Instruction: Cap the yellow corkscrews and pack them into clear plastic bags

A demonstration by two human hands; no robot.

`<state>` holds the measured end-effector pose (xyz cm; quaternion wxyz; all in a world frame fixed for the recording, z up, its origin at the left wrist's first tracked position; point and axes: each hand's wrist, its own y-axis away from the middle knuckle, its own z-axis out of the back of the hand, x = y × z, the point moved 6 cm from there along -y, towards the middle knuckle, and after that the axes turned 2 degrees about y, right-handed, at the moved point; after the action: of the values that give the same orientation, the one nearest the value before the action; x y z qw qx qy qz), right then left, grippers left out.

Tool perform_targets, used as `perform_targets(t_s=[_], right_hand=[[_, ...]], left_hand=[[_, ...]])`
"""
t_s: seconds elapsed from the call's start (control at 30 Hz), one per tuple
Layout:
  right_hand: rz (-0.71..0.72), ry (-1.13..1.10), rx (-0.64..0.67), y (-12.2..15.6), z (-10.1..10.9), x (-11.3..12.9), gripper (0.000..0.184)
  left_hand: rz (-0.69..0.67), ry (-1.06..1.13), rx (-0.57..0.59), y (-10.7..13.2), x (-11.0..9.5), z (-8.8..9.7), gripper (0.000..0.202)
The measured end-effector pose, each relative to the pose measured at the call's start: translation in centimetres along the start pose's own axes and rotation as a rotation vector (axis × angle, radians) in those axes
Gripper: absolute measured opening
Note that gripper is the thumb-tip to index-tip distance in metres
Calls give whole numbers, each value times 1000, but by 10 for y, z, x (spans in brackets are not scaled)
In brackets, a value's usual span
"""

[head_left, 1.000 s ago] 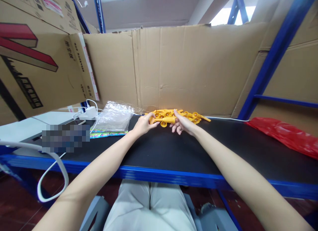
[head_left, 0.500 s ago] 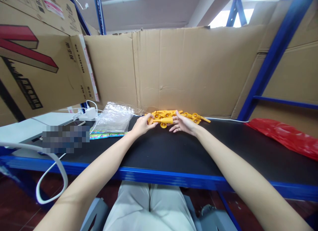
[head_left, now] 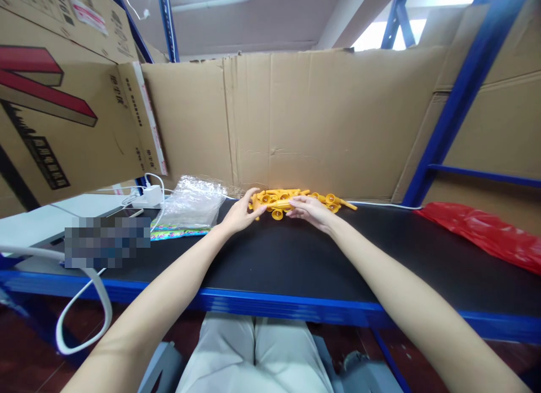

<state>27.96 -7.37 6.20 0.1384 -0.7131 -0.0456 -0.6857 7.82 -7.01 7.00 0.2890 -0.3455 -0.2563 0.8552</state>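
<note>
A heap of yellow plastic horn-shaped pieces (head_left: 329, 199) with flared cup ends lies at the back of the black table, against the cardboard. In front of the heap, one yellow horn-shaped piece (head_left: 278, 204) lies crosswise between my hands. My right hand (head_left: 310, 210) has its fingers closed on that piece's right end. My left hand (head_left: 240, 211) is at the left end, thumb and fingers spread apart around it; whether they touch it I cannot tell. Just below the piece, a round yellow cup end (head_left: 277, 214) faces me.
On the left are a clear plastic bag (head_left: 192, 199), a white charger (head_left: 153, 196) with cables, and a pale flat device (head_left: 54, 213). A red plastic bag (head_left: 482, 232) lies at the right. A cardboard wall (head_left: 321, 117) stands behind, and a blue metal edge (head_left: 287, 303) runs along the front.
My right hand's spread fingers have closed on the right end of the yellow horn-shaped piece. My left hand has loosened from its left end, fingers now apart.
</note>
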Motion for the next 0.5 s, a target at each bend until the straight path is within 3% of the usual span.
perform_targets(t_s=[0.1, 0.2, 0.33, 0.4, 0.5], right_hand=[[106, -97, -180, -6, 27, 15, 11], [292, -84, -493, -7, 77, 29, 22], [462, 325, -907, 3, 130, 31, 34], [455, 657, -958, 5, 137, 26, 32], [417, 1150, -820, 1, 126, 17, 30]], left_hand=[[46, 64, -43, -2, 9, 3, 62], [92, 47, -96, -4, 20, 6, 58], [186, 15, -165, -10, 36, 9, 50], [256, 9, -192, -14, 49, 9, 48], [378, -34, -168, -23, 71, 6, 47]])
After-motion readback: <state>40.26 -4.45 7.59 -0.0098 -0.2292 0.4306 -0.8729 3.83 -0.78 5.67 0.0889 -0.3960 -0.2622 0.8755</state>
